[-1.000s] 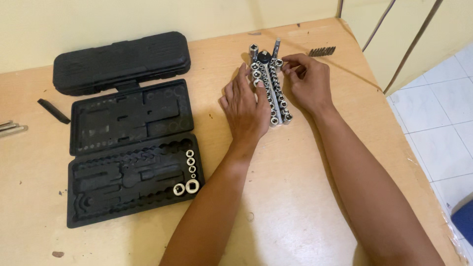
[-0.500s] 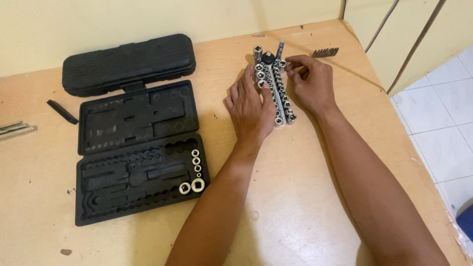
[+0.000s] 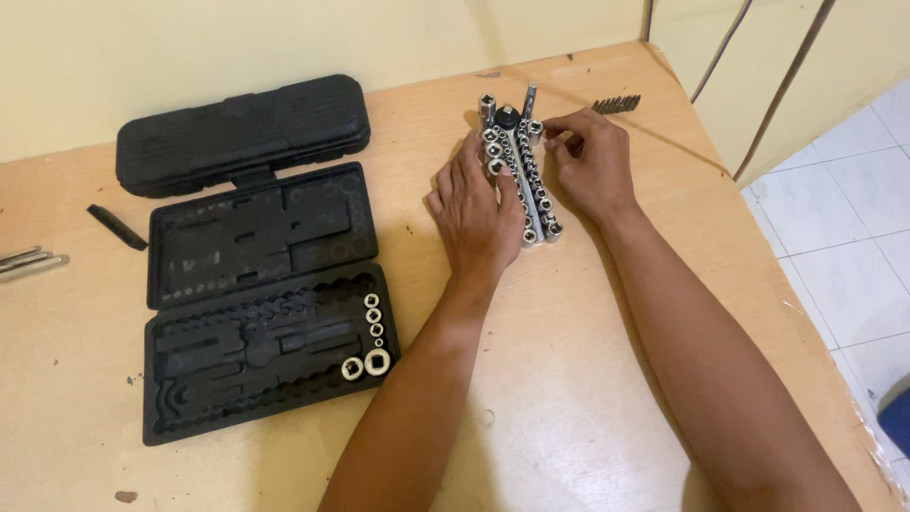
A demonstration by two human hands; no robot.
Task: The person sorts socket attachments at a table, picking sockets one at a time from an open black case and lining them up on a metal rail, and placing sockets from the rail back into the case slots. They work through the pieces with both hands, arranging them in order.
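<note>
Several chrome sockets (image 3: 529, 180) stand in tight rows on the wooden table (image 3: 588, 379), with a ratchet handle among them. My left hand (image 3: 477, 209) lies flat against the left side of the rows, fingers touching the sockets. My right hand (image 3: 588, 161) rests on the right side, its fingertips pinching a small socket near the top of the rows. An open black tool case (image 3: 261, 294) lies to the left; several sockets (image 3: 372, 332) sit in its lower right slots.
A closed black case lid section (image 3: 242, 133) lies behind the open tray. A strip of screwdriver bits (image 3: 617, 102) sits at the far right. A small black piece (image 3: 117, 228) and metal rods (image 3: 28, 262) lie at the left. The table edge drops to tiled floor on the right.
Both hands stay at the socket rows with only slight finger shifts. The view has drifted a little, so everything sits lower in frame.
</note>
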